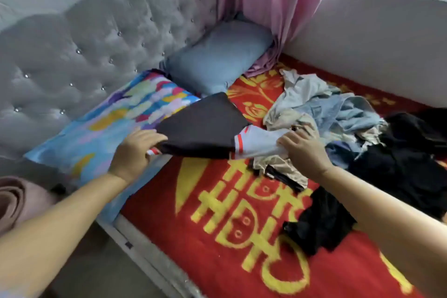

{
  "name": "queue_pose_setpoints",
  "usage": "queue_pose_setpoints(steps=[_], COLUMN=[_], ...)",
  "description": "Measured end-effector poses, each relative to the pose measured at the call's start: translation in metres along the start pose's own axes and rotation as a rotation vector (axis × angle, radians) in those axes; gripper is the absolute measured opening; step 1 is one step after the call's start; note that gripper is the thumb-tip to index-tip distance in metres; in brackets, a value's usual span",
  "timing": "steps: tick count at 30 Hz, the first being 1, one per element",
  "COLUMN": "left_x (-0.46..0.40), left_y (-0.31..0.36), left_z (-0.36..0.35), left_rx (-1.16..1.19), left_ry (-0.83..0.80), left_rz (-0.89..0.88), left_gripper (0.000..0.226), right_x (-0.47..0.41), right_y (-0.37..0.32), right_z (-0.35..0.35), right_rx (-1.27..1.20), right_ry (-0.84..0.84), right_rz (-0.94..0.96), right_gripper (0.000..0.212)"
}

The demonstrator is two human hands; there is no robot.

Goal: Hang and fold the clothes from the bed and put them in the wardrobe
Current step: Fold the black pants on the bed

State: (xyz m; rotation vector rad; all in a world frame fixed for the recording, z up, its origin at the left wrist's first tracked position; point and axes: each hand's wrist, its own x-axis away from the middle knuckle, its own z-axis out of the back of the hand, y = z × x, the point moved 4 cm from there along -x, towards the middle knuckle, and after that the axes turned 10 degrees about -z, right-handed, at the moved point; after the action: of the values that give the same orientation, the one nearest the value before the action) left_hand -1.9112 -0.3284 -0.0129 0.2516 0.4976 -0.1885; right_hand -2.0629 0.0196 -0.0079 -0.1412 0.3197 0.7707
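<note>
Head view: I read the left hand (135, 150) as pinching the near-left corner of the dark garment (200, 128), which lies near the head end of the bed (217, 237), partly on the patterned pillow (101, 128). The right hand (304, 150) grips its white, red-striped sleeve (256, 144) at the edge of the clothes pile (326, 113). Risk: pulling from here may drag loose pile items along (the beige piece (275, 167) sits just beside the sleeve), or the fold may collapse off the pillow slope.
</note>
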Motion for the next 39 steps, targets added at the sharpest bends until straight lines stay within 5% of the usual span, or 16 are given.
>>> queue_pose_setpoints(steps=[2,6,8,11,15,18,25,29,32,35,37,39], left_x=[0.071,0.210,0.262,0.280,0.230,0.213,0.195,0.188,0.207,0.221,0.224,0.227], left_y=[0.014,0.052,0.073,0.103,0.149,0.178,0.200,0.190,0.194,0.195,0.192,0.182], left_z=[-0.062,-0.192,-0.234,-0.274,-0.319,-0.359,-0.387,-0.367,-0.365,-0.373,-0.374,-0.371], left_rx=[-0.068,-0.147,-0.218,-0.198,-0.094,0.005,-0.087,0.202,0.343,0.305,0.300,0.216], left_ry=[-0.217,-1.113,-1.405,-1.330,-0.866,-0.822,-0.830,-0.696,-0.815,-0.938,-0.867,-0.901], left_rz=[0.012,0.135,0.169,0.141,-0.120,-0.152,-0.075,-0.109,-0.156,-0.154,-0.111,-0.021], left_gripper=[0.046,0.051,0.047,0.048,0.051,0.051,0.035,0.031,0.021,0.026,0.039,0.059], right_x=[0.048,0.172,0.238,0.280,0.253,0.239,0.244,0.248,0.265,0.272,0.272,0.266], right_y=[-0.008,-0.032,-0.043,-0.041,0.004,0.024,0.025,0.036,0.030,0.017,0.010,0.004], right_z=[-0.070,-0.219,-0.269,-0.299,-0.309,-0.324,-0.333,-0.321,-0.325,-0.328,-0.327,-0.322], right_rx=[-0.005,0.084,0.077,-0.075,-0.311,-0.459,-0.407,-0.363,-0.256,-0.359,-0.495,-0.594], right_ry=[-0.199,-0.873,-1.177,-1.243,-0.781,-0.704,-0.728,-0.909,-1.082,-0.959,-0.904,-0.904], right_rz=[0.038,0.005,-0.037,-0.285,-0.783,-1.078,-1.111,-1.064,-1.059,-1.180,-1.271,-1.321], right_gripper=[0.027,0.045,0.042,0.036,0.035,0.039,0.022,0.033,0.035,0.020,0.063,0.069])
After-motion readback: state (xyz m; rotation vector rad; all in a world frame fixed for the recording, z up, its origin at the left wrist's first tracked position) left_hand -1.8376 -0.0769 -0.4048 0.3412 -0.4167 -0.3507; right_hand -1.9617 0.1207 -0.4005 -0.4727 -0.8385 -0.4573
